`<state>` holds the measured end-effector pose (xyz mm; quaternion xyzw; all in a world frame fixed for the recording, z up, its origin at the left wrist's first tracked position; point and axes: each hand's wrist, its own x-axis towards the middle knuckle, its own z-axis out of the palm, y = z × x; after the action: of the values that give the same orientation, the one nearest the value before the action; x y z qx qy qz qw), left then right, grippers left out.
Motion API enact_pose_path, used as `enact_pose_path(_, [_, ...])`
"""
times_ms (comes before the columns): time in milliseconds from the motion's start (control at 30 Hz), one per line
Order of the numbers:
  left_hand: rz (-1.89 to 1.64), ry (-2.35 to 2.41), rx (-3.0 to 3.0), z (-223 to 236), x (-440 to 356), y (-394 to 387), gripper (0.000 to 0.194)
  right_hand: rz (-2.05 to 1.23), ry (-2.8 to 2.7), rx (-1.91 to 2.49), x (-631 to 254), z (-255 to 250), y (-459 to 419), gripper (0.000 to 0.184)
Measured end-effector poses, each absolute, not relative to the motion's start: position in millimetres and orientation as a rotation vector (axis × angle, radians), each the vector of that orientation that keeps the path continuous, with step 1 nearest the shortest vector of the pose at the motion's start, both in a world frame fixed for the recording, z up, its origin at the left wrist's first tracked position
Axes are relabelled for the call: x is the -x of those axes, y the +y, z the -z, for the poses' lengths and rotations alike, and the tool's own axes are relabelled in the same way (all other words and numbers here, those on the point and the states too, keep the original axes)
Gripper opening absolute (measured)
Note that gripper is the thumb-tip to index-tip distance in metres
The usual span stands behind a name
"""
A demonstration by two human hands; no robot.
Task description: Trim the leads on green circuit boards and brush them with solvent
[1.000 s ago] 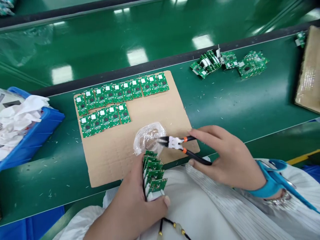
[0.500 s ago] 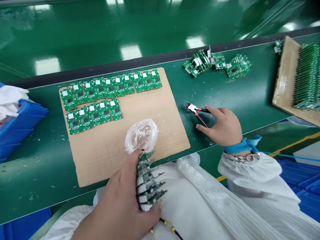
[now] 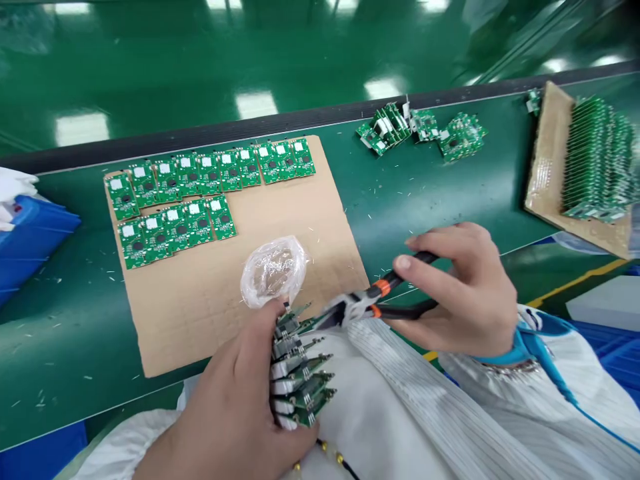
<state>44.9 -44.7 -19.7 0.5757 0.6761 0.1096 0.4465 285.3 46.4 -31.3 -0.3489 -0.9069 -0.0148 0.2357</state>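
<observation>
My left hand (image 3: 240, 393) is closed around a stack of green circuit boards (image 3: 303, 383), their edges fanned out to the right. My right hand (image 3: 460, 293) grips the black-and-orange handles of a pair of side cutters (image 3: 355, 307). The cutters' jaws point left and reach the upper boards of the stack; whether they touch a lead I cannot tell. Just beyond the stack, a round clear plastic bag (image 3: 275, 270) lies on a cardboard sheet (image 3: 300, 213). Two rows of circuit boards (image 3: 210, 173) lie flat on that cardboard.
Loose piles of boards (image 3: 463, 137) sit near the bench's far edge. At right, a cardboard tray (image 3: 545, 147) holds many upright boards. A blue bin (image 3: 35, 240) with white material stands at left. Small clipped wire bits lie scattered over the green bench (image 3: 65, 353).
My right hand has lifted the side cutters off the bench and brought them left to the boards. My left hand keeps its hold on the stack. The whole view has shifted slightly.
</observation>
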Motion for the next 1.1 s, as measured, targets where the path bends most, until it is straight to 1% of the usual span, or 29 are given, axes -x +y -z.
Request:
enact_pose_path(100, [-0.296,1.636,-1.421,21,-43,-48,0.08,0.063,-2.547,0.915,-278,29,47,0.043])
enact_pose_path(300, [-0.347,1.576,-1.452,30,-37,-52,0.081,0.11,-2.606,0.982,-271,30,49,0.032])
enact_pose_path(467, [-0.386,1.54,-1.514,34,-37,-54,0.084,0.164,-2.613,0.908,-266,27,49,0.032])
enact_pose_path(833, [-0.376,1.534,-1.237,33,-41,-45,0.089,0.074,-2.645,0.889,-266,34,49,0.031])
enact_pose_path(1100, [-0.36,1.549,-1.113,26,-47,-36,0.084,0.076,-2.63,0.945,-258,35,44,0.028])
